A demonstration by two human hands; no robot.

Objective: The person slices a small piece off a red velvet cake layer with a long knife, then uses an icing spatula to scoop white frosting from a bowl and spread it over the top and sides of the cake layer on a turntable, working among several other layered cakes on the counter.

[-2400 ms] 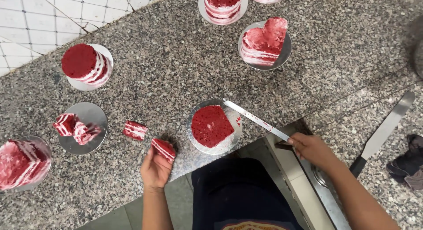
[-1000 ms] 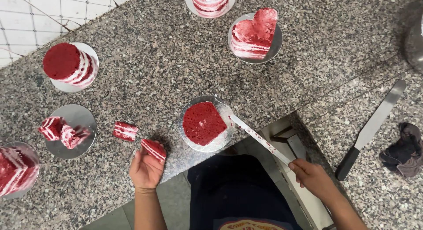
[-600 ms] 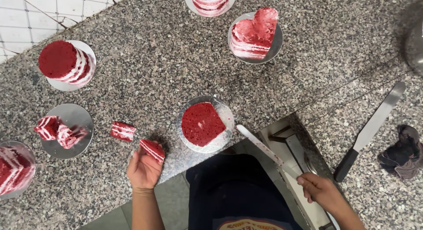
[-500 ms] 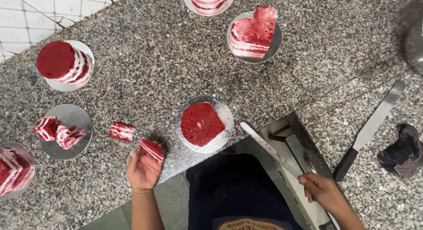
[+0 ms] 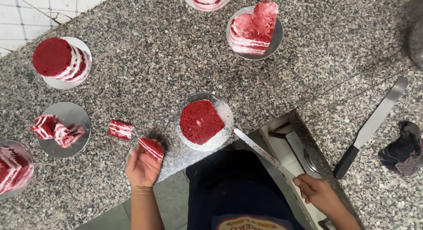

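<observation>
While the speckled granite surface carries several red layered cakes, a trimmed cake on its round board sits at the near edge. The right hand, grip closed round the handle, holds a long knife just off the board. The left hand pinches a cut cake slice.
</observation>
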